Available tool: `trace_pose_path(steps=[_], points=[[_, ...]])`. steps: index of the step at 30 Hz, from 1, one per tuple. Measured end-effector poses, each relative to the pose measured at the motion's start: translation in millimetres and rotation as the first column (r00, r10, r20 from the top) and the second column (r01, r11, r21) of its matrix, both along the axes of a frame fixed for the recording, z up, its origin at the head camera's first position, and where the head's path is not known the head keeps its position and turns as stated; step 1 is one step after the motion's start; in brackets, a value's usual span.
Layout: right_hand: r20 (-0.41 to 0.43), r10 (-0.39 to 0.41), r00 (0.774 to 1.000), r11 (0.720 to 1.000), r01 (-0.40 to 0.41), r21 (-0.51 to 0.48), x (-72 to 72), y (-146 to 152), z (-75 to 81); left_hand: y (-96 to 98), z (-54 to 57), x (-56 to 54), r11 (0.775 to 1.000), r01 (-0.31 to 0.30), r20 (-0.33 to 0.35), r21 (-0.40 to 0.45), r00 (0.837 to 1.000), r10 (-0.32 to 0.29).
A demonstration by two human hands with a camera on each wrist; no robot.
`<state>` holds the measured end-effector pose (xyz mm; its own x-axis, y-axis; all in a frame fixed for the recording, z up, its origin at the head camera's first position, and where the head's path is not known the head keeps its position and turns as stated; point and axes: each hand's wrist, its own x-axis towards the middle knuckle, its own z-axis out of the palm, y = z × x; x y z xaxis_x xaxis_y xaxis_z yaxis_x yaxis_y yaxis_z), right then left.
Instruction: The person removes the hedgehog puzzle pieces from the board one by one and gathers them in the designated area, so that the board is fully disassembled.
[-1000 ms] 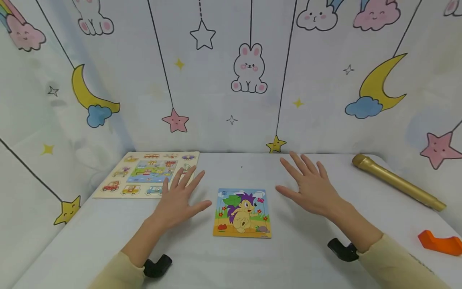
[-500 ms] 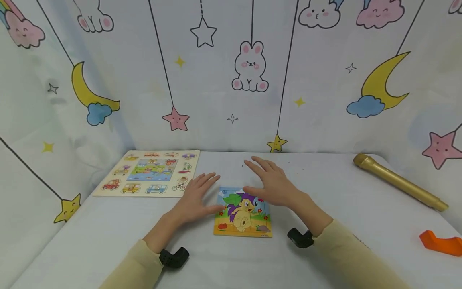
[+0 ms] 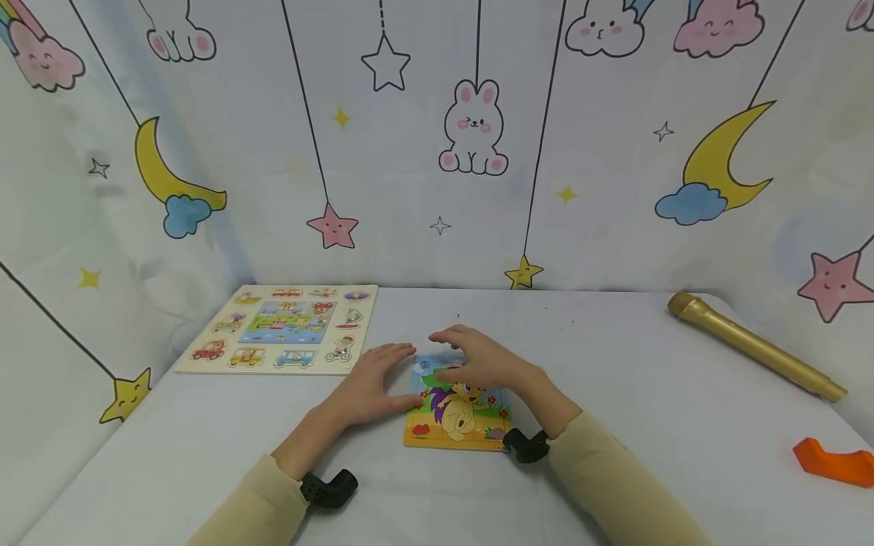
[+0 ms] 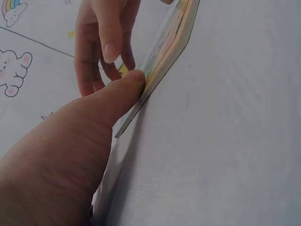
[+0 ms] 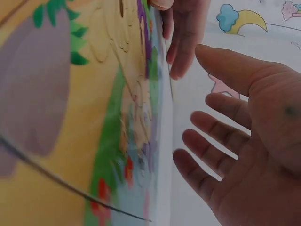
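Note:
A square picture puzzle (image 3: 457, 426) with a purple-spined hedgehog lies flat on the white table in the head view. My left hand (image 3: 372, 385) is at its left side, fingers extended and thumb tip on the puzzle's edge; the left wrist view shows this thumb (image 4: 129, 84) against the thin board (image 4: 174, 44). Over the puzzle's upper part hovers my right hand (image 3: 486, 362), fingers loosely bent and holding nothing, hiding the hedgehog's head. In the right wrist view its spread fingers (image 5: 209, 134) stand apart from the printed surface (image 5: 101, 136).
A larger wooden board (image 3: 205, 364) with vehicle pictures lies at the back left. A gold microphone-shaped stick (image 3: 754, 345) rests at the right, with an orange angled piece (image 3: 834, 462) nearer the front. A printed cloth (image 3: 410, 167) hangs behind the table (image 3: 649, 379).
Both hands have come inward from either side of the puzzle. The right hand has travelled left and lower over its top part; the left has moved right until its thumb meets the edge.

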<state>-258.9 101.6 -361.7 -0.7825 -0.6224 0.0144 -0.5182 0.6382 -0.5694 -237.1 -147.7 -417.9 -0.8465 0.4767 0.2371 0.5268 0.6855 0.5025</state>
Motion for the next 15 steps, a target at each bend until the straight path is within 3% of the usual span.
trace_pose_path(steps=[7,15], points=[[0.040,0.000,0.999,1.000,0.000,-0.003,0.9,-7,-3.9,0.8,3.8,2.9,1.000,0.022,0.023,-0.008,0.999,-0.022],[0.059,-0.034,0.998,0.998,0.031,0.049,2.2,-12,-9.4,1.5,5.7,5.1,0.999,-0.005,0.064,-0.042,0.998,0.007]])
